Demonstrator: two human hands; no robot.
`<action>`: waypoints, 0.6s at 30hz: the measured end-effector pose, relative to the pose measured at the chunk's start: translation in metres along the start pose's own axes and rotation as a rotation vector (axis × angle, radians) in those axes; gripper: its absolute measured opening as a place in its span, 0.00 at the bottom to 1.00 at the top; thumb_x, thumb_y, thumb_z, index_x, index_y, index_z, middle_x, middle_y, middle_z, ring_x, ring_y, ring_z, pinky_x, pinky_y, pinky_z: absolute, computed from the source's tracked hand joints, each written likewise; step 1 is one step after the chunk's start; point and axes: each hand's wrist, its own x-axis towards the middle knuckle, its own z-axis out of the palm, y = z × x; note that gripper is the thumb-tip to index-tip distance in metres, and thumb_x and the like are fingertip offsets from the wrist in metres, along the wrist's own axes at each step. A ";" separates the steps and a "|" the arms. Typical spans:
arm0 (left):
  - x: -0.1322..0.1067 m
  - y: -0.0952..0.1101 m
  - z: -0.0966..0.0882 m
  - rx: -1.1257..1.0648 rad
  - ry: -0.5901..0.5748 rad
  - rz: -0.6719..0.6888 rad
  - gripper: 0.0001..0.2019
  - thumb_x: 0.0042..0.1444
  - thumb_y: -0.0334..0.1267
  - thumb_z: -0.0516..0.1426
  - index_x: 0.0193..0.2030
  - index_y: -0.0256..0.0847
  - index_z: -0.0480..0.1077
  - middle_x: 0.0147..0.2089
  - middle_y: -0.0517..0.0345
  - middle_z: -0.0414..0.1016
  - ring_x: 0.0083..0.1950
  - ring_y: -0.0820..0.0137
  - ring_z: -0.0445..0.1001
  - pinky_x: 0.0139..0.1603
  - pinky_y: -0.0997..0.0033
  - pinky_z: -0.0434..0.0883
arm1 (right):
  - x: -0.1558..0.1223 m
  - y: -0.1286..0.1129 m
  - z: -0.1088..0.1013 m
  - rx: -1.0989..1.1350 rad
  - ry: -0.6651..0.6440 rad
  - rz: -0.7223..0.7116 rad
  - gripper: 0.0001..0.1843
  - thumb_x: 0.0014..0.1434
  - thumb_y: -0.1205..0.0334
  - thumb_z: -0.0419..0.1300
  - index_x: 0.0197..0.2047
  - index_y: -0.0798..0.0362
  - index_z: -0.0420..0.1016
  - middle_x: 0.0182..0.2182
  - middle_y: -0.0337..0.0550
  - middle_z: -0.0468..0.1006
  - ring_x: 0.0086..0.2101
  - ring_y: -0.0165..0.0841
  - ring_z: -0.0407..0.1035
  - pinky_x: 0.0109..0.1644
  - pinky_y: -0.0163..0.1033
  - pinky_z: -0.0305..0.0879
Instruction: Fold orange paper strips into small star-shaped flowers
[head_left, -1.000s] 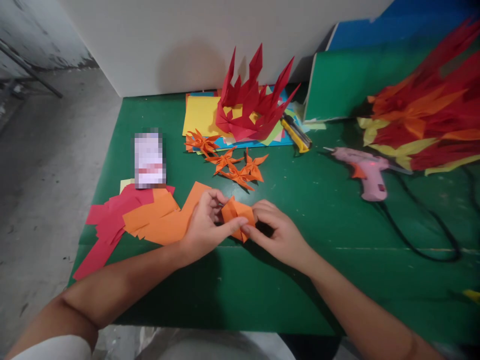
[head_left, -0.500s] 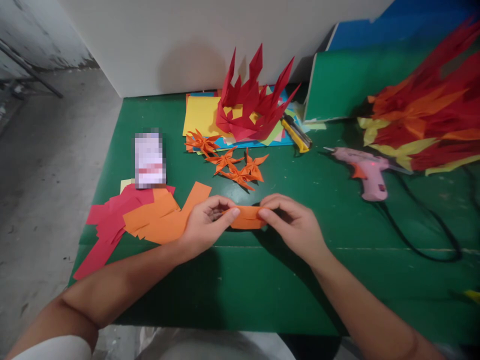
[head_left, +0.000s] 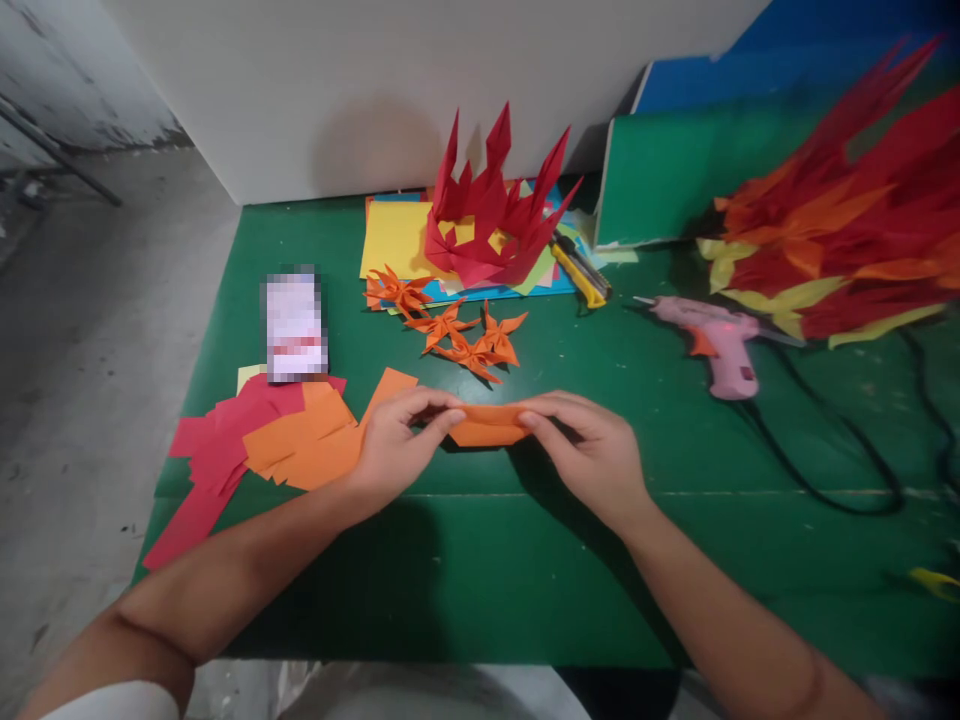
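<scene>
Between my two hands is a folded piece of orange paper [head_left: 489, 426], held just above the green table. My left hand [head_left: 401, 435] pinches its left end between thumb and fingers. At the right end, my right hand [head_left: 589, 445] grips it the same way, thumb toward me. Loose orange paper strips [head_left: 300, 440] lie beside my left hand, partly hidden by it, overlapping red paper strips [head_left: 217, 425]. Just beyond the folded piece sit several orange origami flowers [head_left: 471, 352].
A red pointed paper crown [head_left: 491, 235] stands on coloured sheets [head_left: 386, 240] with a yellow cutter [head_left: 589, 280] alongside. A pink glue gun [head_left: 724, 345] with its cord lies right, near a large red-orange paper piece [head_left: 840, 230]. A blurred-out phone [head_left: 295, 325] lies left.
The orange paper has turned in my fingers, so a fold along its upper edge and slanted lower corners now show. The view has shifted slightly.
</scene>
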 end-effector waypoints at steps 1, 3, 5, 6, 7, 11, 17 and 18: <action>0.001 -0.001 0.000 0.040 0.001 0.033 0.05 0.52 0.38 0.60 0.34 0.40 0.75 0.33 0.58 0.78 0.31 0.73 0.75 0.34 0.74 0.73 | 0.000 0.001 0.000 -0.010 -0.009 -0.022 0.08 0.59 0.61 0.57 0.32 0.50 0.78 0.31 0.41 0.81 0.32 0.33 0.74 0.39 0.38 0.70; 0.001 -0.004 -0.001 0.082 0.003 0.072 0.06 0.54 0.37 0.59 0.37 0.41 0.76 0.35 0.57 0.79 0.32 0.74 0.75 0.34 0.74 0.74 | -0.001 0.003 0.000 -0.006 -0.050 -0.046 0.09 0.59 0.58 0.57 0.35 0.50 0.78 0.32 0.42 0.81 0.32 0.33 0.74 0.37 0.38 0.70; 0.001 -0.005 -0.001 0.105 -0.008 0.101 0.05 0.55 0.35 0.58 0.37 0.40 0.75 0.34 0.57 0.79 0.32 0.74 0.76 0.33 0.75 0.74 | -0.001 0.003 0.001 -0.009 -0.080 -0.047 0.09 0.58 0.55 0.60 0.37 0.50 0.77 0.32 0.42 0.81 0.30 0.33 0.73 0.33 0.37 0.69; 0.001 -0.005 -0.001 0.122 -0.014 0.130 0.05 0.55 0.34 0.58 0.36 0.40 0.75 0.34 0.57 0.78 0.32 0.74 0.76 0.32 0.76 0.74 | -0.001 0.003 0.002 -0.020 -0.088 -0.049 0.09 0.57 0.54 0.61 0.36 0.50 0.77 0.31 0.42 0.80 0.29 0.33 0.73 0.31 0.36 0.68; 0.001 -0.004 -0.002 0.148 -0.025 0.176 0.04 0.55 0.33 0.58 0.36 0.40 0.75 0.34 0.57 0.78 0.32 0.74 0.76 0.33 0.75 0.74 | -0.001 0.003 0.002 -0.032 -0.084 -0.064 0.07 0.56 0.56 0.61 0.34 0.50 0.77 0.29 0.42 0.80 0.28 0.32 0.72 0.30 0.36 0.68; 0.003 -0.001 -0.006 0.303 -0.078 0.488 0.05 0.57 0.29 0.56 0.34 0.39 0.73 0.35 0.56 0.78 0.38 0.72 0.76 0.42 0.71 0.73 | 0.002 0.003 0.000 -0.078 -0.048 -0.336 0.06 0.58 0.68 0.58 0.33 0.50 0.75 0.30 0.41 0.80 0.32 0.32 0.73 0.38 0.39 0.68; 0.007 -0.004 -0.010 0.580 -0.312 0.666 0.13 0.59 0.23 0.48 0.32 0.38 0.72 0.35 0.54 0.77 0.39 0.70 0.73 0.41 0.68 0.72 | 0.006 0.012 0.000 -0.254 -0.172 -0.569 0.15 0.59 0.75 0.50 0.35 0.51 0.76 0.34 0.43 0.80 0.35 0.33 0.70 0.39 0.40 0.67; 0.007 -0.003 -0.010 0.623 -0.364 0.681 0.14 0.59 0.23 0.48 0.31 0.38 0.72 0.35 0.54 0.77 0.38 0.70 0.72 0.40 0.68 0.71 | 0.007 0.014 0.000 -0.270 -0.217 -0.578 0.16 0.59 0.75 0.50 0.34 0.51 0.77 0.34 0.43 0.80 0.35 0.33 0.70 0.39 0.41 0.67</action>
